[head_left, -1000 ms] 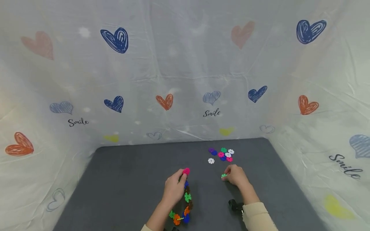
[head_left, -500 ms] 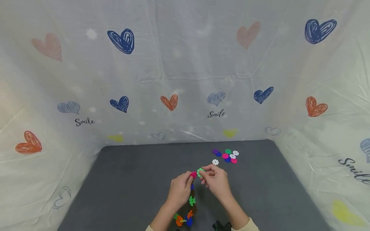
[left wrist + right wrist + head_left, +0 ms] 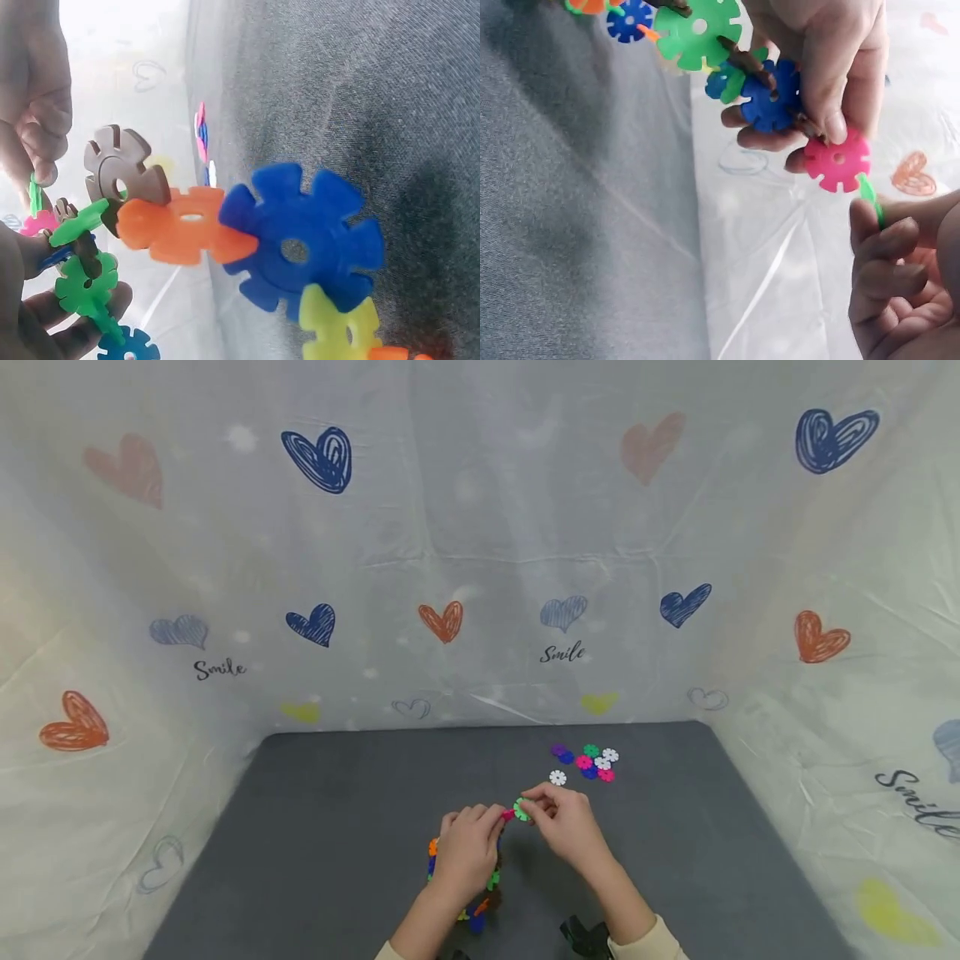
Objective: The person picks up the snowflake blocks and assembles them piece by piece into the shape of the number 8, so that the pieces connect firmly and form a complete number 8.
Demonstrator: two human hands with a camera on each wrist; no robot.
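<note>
My left hand (image 3: 467, 852) pinches a pink notched disc (image 3: 851, 169) at the end of a chain of interlocking plastic flower discs. From that hand the chain loops down over the table, with a brown disc (image 3: 142, 184), an orange disc (image 3: 161, 236) and a large blue disc (image 3: 330, 217) close up in the left wrist view. Between thumb and fingertips of my right hand (image 3: 572, 828) is a light green notched disc (image 3: 871, 202). Seen edge-on in the right wrist view, its edge meets the rim of the pink disc.
Several loose discs lie in a small pile at the back right of the dark grey table (image 3: 337, 810), among them a green disc (image 3: 592, 750). A white disc (image 3: 557, 777) lies slightly nearer. A white curtain printed with hearts (image 3: 495, 527) surrounds the table.
My right hand has brought the green disc leftward from near the pile to the pink disc. My left hand has turned, and part of the chain now shows on its left side.
</note>
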